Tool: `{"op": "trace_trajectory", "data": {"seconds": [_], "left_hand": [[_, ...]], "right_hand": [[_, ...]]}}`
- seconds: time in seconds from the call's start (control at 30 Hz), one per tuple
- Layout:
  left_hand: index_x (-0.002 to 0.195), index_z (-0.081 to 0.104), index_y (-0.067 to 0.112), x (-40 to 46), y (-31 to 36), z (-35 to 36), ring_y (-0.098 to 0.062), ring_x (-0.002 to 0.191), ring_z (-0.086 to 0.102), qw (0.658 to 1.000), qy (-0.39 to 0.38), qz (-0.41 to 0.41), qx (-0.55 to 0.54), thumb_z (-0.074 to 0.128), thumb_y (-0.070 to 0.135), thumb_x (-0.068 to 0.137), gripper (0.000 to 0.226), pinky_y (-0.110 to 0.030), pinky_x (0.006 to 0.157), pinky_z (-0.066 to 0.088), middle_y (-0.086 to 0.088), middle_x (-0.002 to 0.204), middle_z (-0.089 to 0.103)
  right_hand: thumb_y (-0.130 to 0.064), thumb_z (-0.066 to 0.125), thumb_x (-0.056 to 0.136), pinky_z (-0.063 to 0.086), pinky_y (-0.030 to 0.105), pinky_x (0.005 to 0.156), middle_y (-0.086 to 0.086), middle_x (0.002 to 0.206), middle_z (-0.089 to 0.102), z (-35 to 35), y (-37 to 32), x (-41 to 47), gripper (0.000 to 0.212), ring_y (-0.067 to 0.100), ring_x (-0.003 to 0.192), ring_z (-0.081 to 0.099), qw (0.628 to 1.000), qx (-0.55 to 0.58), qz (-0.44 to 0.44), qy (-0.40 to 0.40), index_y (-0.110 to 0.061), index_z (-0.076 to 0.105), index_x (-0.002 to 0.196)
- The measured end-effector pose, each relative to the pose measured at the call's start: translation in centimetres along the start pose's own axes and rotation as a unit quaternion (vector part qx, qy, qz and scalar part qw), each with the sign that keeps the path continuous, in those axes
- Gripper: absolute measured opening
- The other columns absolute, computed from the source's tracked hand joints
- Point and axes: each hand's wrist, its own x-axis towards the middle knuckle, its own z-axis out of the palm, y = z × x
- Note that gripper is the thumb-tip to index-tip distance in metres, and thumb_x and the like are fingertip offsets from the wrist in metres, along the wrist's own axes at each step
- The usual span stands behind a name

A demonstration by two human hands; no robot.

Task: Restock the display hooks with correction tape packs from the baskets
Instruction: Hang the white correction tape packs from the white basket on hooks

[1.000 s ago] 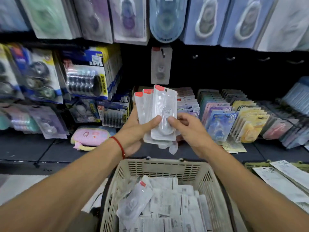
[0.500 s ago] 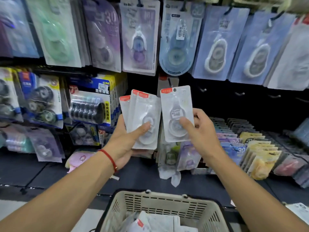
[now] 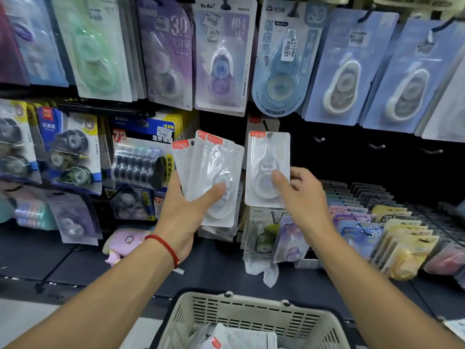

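Correction tape pack (image 3: 268,170) pinched in my right hand (image 3: 300,197) nears its centre-frame hook; left hand (image 3: 187,217) grips spare packs (image 3: 214,180), basket (image 3: 251,321) still stocked.

Refill multipack (image 3: 141,159) left of centre; pink plush case (image 3: 125,241) on shelf

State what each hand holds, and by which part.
The left hand holds a fanned stack of packs by its lower end. The right hand pinches a single pack at its lower right.
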Motion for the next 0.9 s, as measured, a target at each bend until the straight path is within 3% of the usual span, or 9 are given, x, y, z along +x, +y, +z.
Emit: {"op": "trace_trajectory", "data": {"seconds": [0.1,0.2,0.3,0.43,0.57,0.67,0.77,0.83,0.9], "left_hand": [[0.141,0.054,0.032,0.0,-0.2,0.1,-0.018,0.121,0.07,1.0,-0.005,-0.012,-0.009,0.088,0.019,0.079,0.071,-0.055,0.106,0.053,0.008,0.13,0.072],[0.141,0.054,0.027,0.0,-0.7,0.3,-0.024,0.123,0.068,1.0,-0.01,-0.024,-0.015,0.088,0.018,0.075,0.075,-0.06,0.107,0.051,0.002,0.132,0.072],[0.143,0.052,0.025,-0.1,-1.2,0.5,-0.027,0.125,0.067,0.999,-0.023,-0.039,-0.022,0.088,0.016,0.074,0.079,-0.061,0.108,0.05,-0.003,0.135,0.07],[0.143,0.052,0.024,-0.3,-1.5,0.8,-0.029,0.122,0.069,0.995,-0.044,-0.066,-0.066,0.083,0.025,0.076,0.074,-0.064,0.104,0.052,-0.005,0.133,0.071],[0.145,0.05,0.028,-0.3,-1.1,0.6,-0.037,0.118,0.07,0.993,-0.05,-0.075,-0.07,0.067,0.033,0.092,0.056,-0.077,0.092,0.05,-0.007,0.133,0.071],[0.146,0.05,0.025,-0.3,-0.8,0.5,-0.037,0.12,0.069,0.994,-0.038,-0.069,-0.071,0.066,0.028,0.096,0.052,-0.076,0.095,0.05,-0.009,0.134,0.07],[0.143,0.054,0.025,-0.2,-0.7,0.3,-0.031,0.123,0.068,0.996,-0.005,-0.061,-0.068,0.069,0.025,0.096,0.049,-0.068,0.102,0.051,-0.005,0.133,0.072],[0.14,0.056,0.026,-0.2,-0.7,0.2,-0.029,0.122,0.069,0.996,0.005,-0.057,-0.063,0.072,0.026,0.093,0.05,-0.066,0.102,0.052,-0.002,0.131,0.073],[0.139,0.057,0.027,-0.2,-0.6,0.2,-0.028,0.121,0.069,0.997,0.008,-0.056,-0.059,0.074,0.029,0.089,0.054,-0.065,0.103,0.052,-0.001,0.129,0.073]], "right_hand": [[-0.055,0.055,0.103,0.044,0.02,0.083,-0.006,0.133,0.061,0.1,1.3,-0.4,0.06,0.004,0.109,0.061,0.991,-0.131,0.038,-0.011,-0.02,0.044,0.151],[-0.051,0.062,0.1,0.049,0.024,0.087,-0.02,0.111,0.068,0.5,1.3,-1.6,0.031,-0.002,0.103,0.063,0.995,-0.061,0.003,-0.076,-0.034,0.065,0.125],[-0.049,0.073,0.093,0.057,0.026,0.084,-0.015,0.1,0.073,1.8,0.8,-3.0,0.022,0.004,0.093,0.068,0.987,-0.018,-0.031,-0.156,-0.038,0.07,0.111],[-0.033,0.081,0.091,0.062,0.035,0.081,-0.001,0.1,0.075,2.7,0.4,-3.9,0.026,0.021,0.092,0.071,0.99,0.021,-0.02,-0.135,-0.026,0.07,0.113],[-0.026,0.077,0.095,0.06,0.027,0.08,-0.007,0.104,0.078,2.2,0.0,-3.8,0.026,0.011,0.095,0.075,0.99,0.073,0.004,-0.125,-0.023,0.064,0.117],[-0.024,0.068,0.098,0.062,0.032,0.073,-0.003,0.097,0.079,2.2,0.0,-3.8,0.018,0.011,0.087,0.077,0.995,0.081,-0.002,-0.053,-0.023,0.058,0.114],[-0.029,0.061,0.094,0.049,0.019,0.054,-0.001,0.088,0.073,1.5,0.0,-3.4,0.014,0.004,0.064,0.065,0.996,0.074,-0.026,0.036,-0.027,0.055,0.107],[-0.022,0.06,0.101,0.04,0.012,0.049,-0.006,0.082,0.07,1.0,-0.1,-2.8,0.012,-0.002,0.055,0.054,0.995,0.079,-0.038,0.04,-0.026,0.053,0.109],[-0.02,0.06,0.104,0.041,0.009,0.05,-0.009,0.082,0.072,0.7,-0.1,-2.3,0.013,-0.005,0.056,0.057,0.995,0.085,-0.039,0.031,-0.023,0.054,0.115]]}}
